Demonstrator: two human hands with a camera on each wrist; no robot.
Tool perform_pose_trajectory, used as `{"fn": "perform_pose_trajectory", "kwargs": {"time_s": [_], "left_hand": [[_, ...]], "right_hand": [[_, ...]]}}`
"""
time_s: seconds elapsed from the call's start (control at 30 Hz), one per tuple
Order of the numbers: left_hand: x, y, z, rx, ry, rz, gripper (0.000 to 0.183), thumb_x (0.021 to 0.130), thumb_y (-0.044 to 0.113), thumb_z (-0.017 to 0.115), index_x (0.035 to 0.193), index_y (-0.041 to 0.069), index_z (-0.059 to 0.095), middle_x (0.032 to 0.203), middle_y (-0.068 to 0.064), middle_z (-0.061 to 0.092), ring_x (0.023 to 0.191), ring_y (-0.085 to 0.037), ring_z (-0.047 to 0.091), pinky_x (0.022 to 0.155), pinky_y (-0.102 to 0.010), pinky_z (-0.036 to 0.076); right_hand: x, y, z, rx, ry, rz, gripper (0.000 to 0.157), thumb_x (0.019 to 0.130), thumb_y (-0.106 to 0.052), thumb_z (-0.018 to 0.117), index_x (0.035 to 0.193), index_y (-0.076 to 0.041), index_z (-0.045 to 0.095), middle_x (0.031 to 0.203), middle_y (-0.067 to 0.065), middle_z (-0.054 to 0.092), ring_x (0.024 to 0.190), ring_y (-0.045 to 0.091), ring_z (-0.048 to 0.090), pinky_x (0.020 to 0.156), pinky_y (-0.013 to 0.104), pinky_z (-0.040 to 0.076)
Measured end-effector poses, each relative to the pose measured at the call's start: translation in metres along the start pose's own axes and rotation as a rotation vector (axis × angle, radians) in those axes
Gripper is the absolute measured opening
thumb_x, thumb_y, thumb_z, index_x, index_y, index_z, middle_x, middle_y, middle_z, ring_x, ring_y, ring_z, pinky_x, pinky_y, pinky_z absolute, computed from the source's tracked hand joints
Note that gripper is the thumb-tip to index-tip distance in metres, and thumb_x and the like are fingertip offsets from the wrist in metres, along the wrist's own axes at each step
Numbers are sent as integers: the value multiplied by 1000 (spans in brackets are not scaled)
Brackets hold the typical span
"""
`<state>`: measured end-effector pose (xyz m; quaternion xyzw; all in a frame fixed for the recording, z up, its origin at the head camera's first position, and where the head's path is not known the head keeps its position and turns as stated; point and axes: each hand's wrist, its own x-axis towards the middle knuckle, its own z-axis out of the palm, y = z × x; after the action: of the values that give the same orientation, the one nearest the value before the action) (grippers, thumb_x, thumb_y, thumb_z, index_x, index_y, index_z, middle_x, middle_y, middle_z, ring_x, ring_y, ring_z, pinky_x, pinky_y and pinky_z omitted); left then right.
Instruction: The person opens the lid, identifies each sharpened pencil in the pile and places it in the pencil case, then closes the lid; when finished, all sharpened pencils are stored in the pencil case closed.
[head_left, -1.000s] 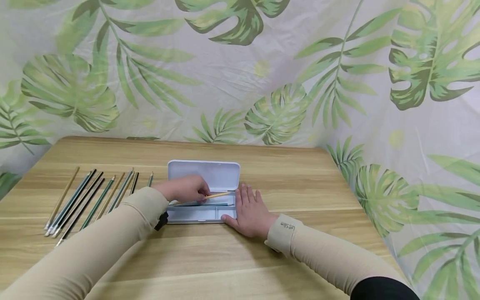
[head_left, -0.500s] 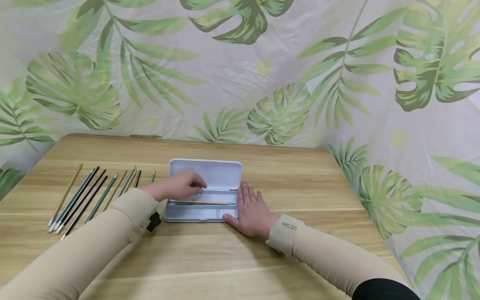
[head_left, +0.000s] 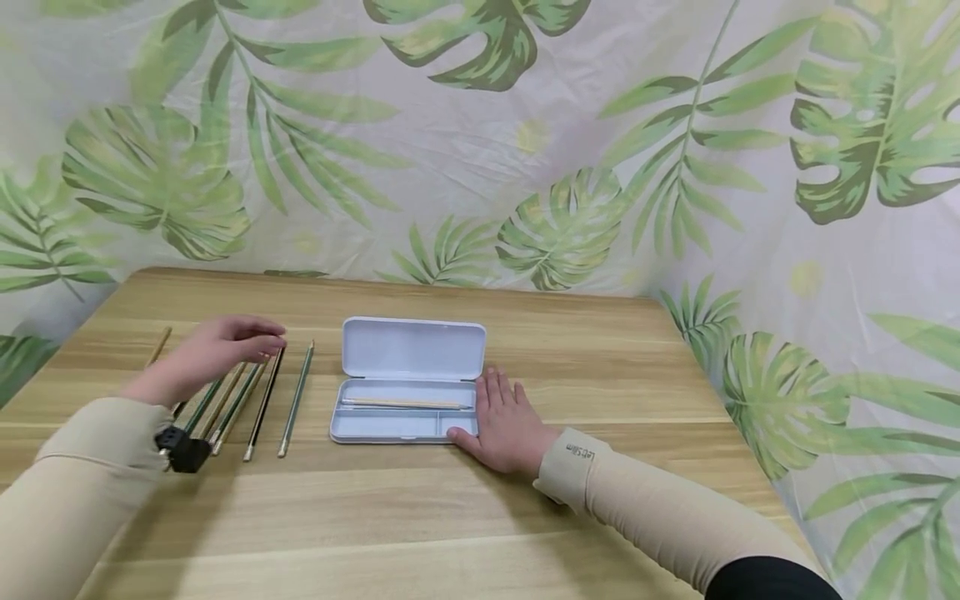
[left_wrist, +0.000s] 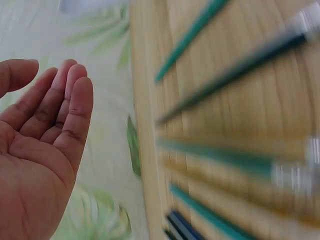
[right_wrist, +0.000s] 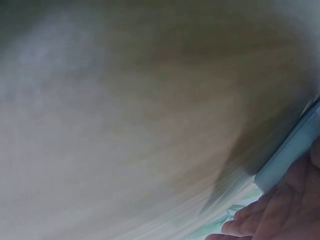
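A pale pencil case (head_left: 414, 348) stands on the table with its lid raised. Pencils (head_left: 405, 404), a natural-wood one on top, lie in its long rear compartment. My left hand (head_left: 221, 350) hovers over several pencils left of the case, fingers extended and nothing between them; the left wrist view shows its bare palm (left_wrist: 37, 155). Nearest the case lies a green pencil (head_left: 297, 400), with a black pencil (head_left: 265, 404) beside it. My right hand (head_left: 510, 425) rests with spread fingers against the case's right end, thumb at the front corner.
The wooden table (head_left: 420, 533) reaches back to a leaf-patterned cloth (head_left: 450, 150), which hangs behind it and along the right side. My left sleeve (head_left: 97, 467) and wrist camera (head_left: 183, 450) cover the lower ends of some pencils.
My left hand let go of the natural-wood pencil inside the case, then moved left over the loose pencils. My right hand stayed at the case's end.
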<state>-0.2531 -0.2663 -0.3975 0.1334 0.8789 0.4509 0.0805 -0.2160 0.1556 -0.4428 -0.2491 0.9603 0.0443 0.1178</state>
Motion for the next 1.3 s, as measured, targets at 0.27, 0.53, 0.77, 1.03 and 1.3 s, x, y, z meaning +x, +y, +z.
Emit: {"fn": "perform_pose_trajectory", "kwargs": {"time_s": [0.27, 0.53, 0.77, 1.03, 1.3], "left_hand": [[-28, -48, -44, -216, 128, -11, 23, 109, 6, 49, 122, 16, 66, 104, 23, 68, 92, 4, 65, 79, -12, 52], [-51, -85, -67, -287, 250, -44, 17, 109, 4, 46, 122, 12, 54, 103, 30, 63, 90, 12, 62, 75, -12, 53], [-61, -106, -67, -178, 327, -136, 35, 107, 5, 52, 130, -20, 47, 96, 35, 57, 82, 11, 61, 70, -12, 53], [-61, -111, -60, 143, 269, -192, 54, 107, 17, 55, 137, -26, 41, 116, -38, 63, 78, 16, 50, 64, -10, 46], [-58, -102, -56, 278, 256, -186, 49, 107, 16, 56, 131, -25, 48, 127, -46, 52, 108, -58, 57, 63, -13, 43]], "right_hand": [[-1, -2, 1, -8, 11, -11, 98, 104, -71, 20, 161, 9, 13, 167, 31, 8, 155, 43, 8, 123, 55, 16], [0, -3, -2, 0, 15, -15, 98, 104, -71, 21, 160, 10, 14, 166, 31, 9, 155, 43, 9, 123, 56, 17], [-1, -4, -2, 17, 15, -9, 98, 104, -70, 24, 160, 10, 14, 166, 31, 9, 155, 43, 9, 123, 56, 17], [1, -2, 1, 3, 7, -6, 98, 104, -69, 25, 160, 10, 12, 166, 31, 8, 155, 43, 9, 123, 57, 16], [1, -3, -1, 4, 4, -2, 97, 105, -69, 25, 160, 10, 13, 167, 31, 9, 155, 42, 9, 123, 56, 16]]}}
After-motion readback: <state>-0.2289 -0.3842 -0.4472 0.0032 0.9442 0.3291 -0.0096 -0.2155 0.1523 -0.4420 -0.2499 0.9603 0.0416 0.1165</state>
